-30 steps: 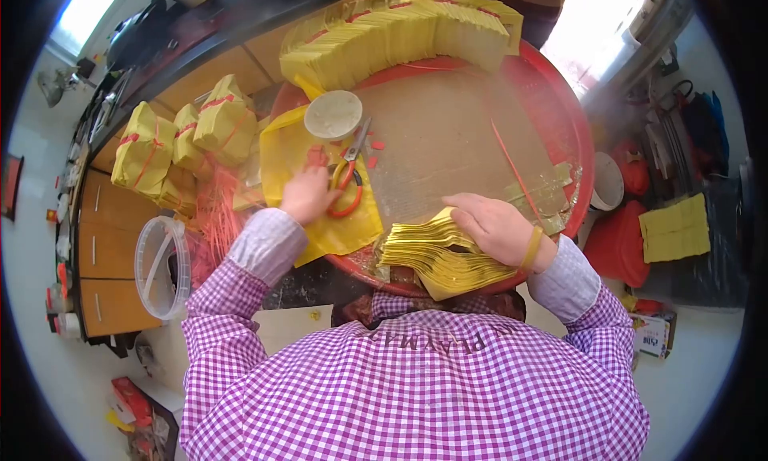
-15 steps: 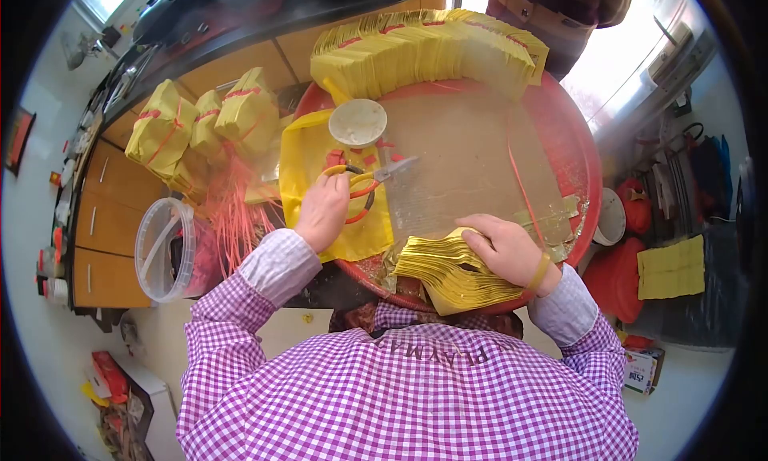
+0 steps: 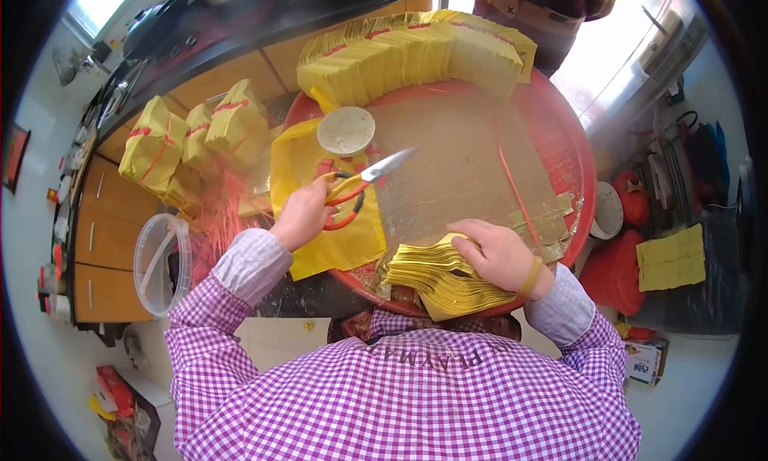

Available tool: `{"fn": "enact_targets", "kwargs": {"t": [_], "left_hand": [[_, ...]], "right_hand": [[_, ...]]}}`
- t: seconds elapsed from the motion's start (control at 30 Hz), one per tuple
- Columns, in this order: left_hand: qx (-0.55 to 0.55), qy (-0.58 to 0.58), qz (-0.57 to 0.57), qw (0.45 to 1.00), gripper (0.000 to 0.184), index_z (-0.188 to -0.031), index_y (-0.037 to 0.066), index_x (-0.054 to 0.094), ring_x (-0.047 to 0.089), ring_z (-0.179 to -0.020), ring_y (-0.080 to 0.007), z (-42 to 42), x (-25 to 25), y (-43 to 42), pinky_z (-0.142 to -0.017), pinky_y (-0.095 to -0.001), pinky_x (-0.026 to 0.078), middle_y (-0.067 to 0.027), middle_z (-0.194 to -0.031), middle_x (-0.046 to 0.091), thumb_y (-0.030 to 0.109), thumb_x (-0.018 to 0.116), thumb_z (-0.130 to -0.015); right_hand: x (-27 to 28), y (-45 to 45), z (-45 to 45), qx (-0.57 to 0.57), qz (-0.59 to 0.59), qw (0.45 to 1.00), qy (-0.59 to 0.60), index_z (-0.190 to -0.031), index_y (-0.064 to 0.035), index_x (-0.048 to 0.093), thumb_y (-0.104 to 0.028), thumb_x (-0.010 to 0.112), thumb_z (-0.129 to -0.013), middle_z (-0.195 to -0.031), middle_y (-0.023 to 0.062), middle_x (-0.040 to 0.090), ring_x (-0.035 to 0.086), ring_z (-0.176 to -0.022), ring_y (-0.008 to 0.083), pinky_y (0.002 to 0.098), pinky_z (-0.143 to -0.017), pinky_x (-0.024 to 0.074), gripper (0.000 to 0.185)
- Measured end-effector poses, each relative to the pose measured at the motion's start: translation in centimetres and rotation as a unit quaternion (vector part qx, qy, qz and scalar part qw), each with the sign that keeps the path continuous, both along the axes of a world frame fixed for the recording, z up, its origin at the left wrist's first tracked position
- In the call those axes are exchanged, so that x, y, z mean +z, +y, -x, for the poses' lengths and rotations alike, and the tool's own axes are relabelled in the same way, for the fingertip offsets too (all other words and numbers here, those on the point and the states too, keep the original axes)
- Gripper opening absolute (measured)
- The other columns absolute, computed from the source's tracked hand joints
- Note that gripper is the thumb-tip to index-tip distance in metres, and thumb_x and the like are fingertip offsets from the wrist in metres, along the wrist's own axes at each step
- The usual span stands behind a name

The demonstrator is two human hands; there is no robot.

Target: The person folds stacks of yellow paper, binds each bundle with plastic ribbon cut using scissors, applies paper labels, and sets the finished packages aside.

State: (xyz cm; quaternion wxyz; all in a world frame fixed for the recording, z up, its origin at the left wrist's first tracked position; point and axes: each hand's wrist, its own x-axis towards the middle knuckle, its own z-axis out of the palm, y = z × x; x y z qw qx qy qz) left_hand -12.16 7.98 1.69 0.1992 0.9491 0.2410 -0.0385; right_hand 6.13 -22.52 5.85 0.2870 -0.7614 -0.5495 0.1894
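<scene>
My left hand (image 3: 302,215) is closed on the orange-and-black handles of a pair of scissors (image 3: 386,165). The blades are together and point up and to the right, over a cardboard sheet (image 3: 456,161). A folded stack of yellow paper (image 3: 436,279) lies at the near rim of the red round tub (image 3: 586,181). My right hand (image 3: 500,257) grips its right side, thumb on top, and the sheets fan out to the left. Under the scissors is a yellow plastic sheet (image 3: 344,249) with small red pieces. Beyond them stands a white bowl (image 3: 346,131).
A long curved row of yellow paper (image 3: 408,57) fills the tub's far side. Tied yellow bundles (image 3: 152,145) and pink strips (image 3: 224,209) lie left, near a clear plastic bucket (image 3: 162,265). One red strip (image 3: 516,181) crosses the cardboard. A person (image 3: 536,17) stands beyond the tub.
My left hand has drawn the scissors slightly toward me and to the left, off the cardboard, with the blades tilted further up. My right hand keeps its hold on the paper stack.
</scene>
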Motion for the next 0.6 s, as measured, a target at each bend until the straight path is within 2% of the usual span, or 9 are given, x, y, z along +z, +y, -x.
{"fn": "enact_targets", "kwargs": {"t": [0.1,0.17,0.2,0.27,0.33,0.37,0.43,0.5,0.6], "left_hand": [[-0.116,-0.051,-0.056,0.990,0.023,-0.100,-0.001,0.051,0.061,-0.081,-0.0365,-2.2,-1.3,-1.0,-0.075,-0.0415,0.049,-0.0180,-0.088,0.061,0.012,0.061,-0.083],[-0.207,-0.117,-0.071,0.969,0.018,-0.102,0.000,0.051,0.060,-0.085,-0.0357,-4.4,-2.2,-2.5,-0.077,-0.0402,0.050,-0.0168,-0.095,0.061,0.009,0.055,-0.086],[-0.212,-0.119,-0.073,0.967,0.018,-0.102,0.000,0.051,0.060,-0.085,-0.0357,-5.3,-2.2,-3.2,-0.077,-0.0402,0.050,-0.0168,-0.095,0.061,0.009,0.055,-0.086],[-0.355,-0.056,-0.051,0.932,0.017,-0.104,0.002,0.051,0.060,-0.089,-0.0347,-6.5,-2.2,-4.5,-0.079,-0.0388,0.050,-0.0152,-0.104,0.060,0.009,0.051,-0.088],[-0.398,-0.042,-0.021,0.916,0.019,-0.104,0.000,0.050,0.059,-0.087,-0.0352,-6.7,-2.3,-4.9,-0.076,-0.0393,0.051,-0.0135,-0.101,0.055,0.010,0.052,-0.088],[-0.400,0.026,-0.024,0.916,0.015,-0.099,0.000,0.054,0.060,-0.082,-0.0343,-7.5,0.9,-5.2,-0.074,-0.0402,0.051,-0.0134,-0.096,0.059,0.009,0.052,-0.086],[-0.432,0.181,-0.017,0.883,0.010,-0.090,0.001,0.057,0.060,-0.076,-0.0336,-11.4,2.2,-4.8,-0.072,-0.0408,0.051,-0.0126,-0.089,0.063,0.007,0.054,-0.083],[-0.400,0.075,0.031,0.913,0.013,-0.089,0.005,0.064,0.062,-0.072,-0.0343,-15.6,2.1,-4.6,-0.068,-0.0424,0.050,-0.0120,-0.076,0.062,0.007,0.057,-0.078],[-0.416,-0.188,0.001,0.890,0.017,-0.096,0.005,0.059,0.057,-0.093,-0.0327,-23.0,-2.0,-6.7,-0.079,-0.0390,0.048,-0.0119,-0.101,0.057,0.007,0.056,-0.079]], "right_hand": [[0.0,0.1,-0.1,0.008,0.012,1.000,0.005,-0.112,-0.0022,0.061,-0.032,0.048,-0.095,-0.111,0.0118,0.066,0.064,-0.094,0.0305,0.0345,-0.080,0.0507,0.037],[0.3,0.1,-0.2,0.004,0.016,1.000,0.012,-0.113,-0.0021,0.061,-0.032,0.048,-0.095,-0.111,0.0120,0.066,0.064,-0.094,0.0307,0.0346,-0.080,0.0507,0.037],[0.4,0.1,-0.2,0.004,0.022,1.000,0.020,-0.113,-0.0021,0.061,-0.032,0.048,-0.094,-0.111,0.0122,0.066,0.064,-0.094,0.0309,0.0347,-0.080,0.0507,0.038],[0.5,0.0,-0.2,0.000,0.034,0.999,0.039,-0.113,-0.0020,0.061,-0.033,0.048,-0.094,-0.111,0.0125,0.066,0.064,-0.094,0.0313,0.0349,-0.081,0.0507,0.038],[0.4,0.0,-0.3,-0.009,0.032,0.999,0.035,-0.113,-0.0019,0.060,-0.033,0.048,-0.094,-0.111,0.0129,0.066,0.064,-0.094,0.0315,0.0351,-0.080,0.0508,0.039],[0.2,0.1,-0.3,-0.010,0.030,0.999,0.031,-0.114,-0.0018,0.060,-0.034,0.048,-0.094,-0.111,0.0132,0.066,0.064,-0.094,0.0317,0.0352,-0.080,0.0508,0.039],[0.0,0.1,-0.3,-0.009,0.030,0.999,0.027,-0.114,-0.0016,0.060,-0.034,0.048,-0.094,-0.111,0.0139,0.066,0.064,-0.094,0.0322,0.0355,-0.080,0.0509,0.040],[0.0,0.2,-0.2,-0.012,0.032,0.999,0.032,-0.115,-0.0010,0.059,-0.033,0.048,-0.094,-0.111,0.0143,0.066,0.064,-0.094,0.0329,0.0363,-0.080,0.0510,0.040],[0.4,0.3,-0.4,-0.015,0.038,0.998,0.041,-0.117,0.0009,0.057,-0.031,0.048,-0.094,-0.112,0.0154,0.066,0.064,-0.095,0.0353,0.0386,-0.081,0.0511,0.040]]}}
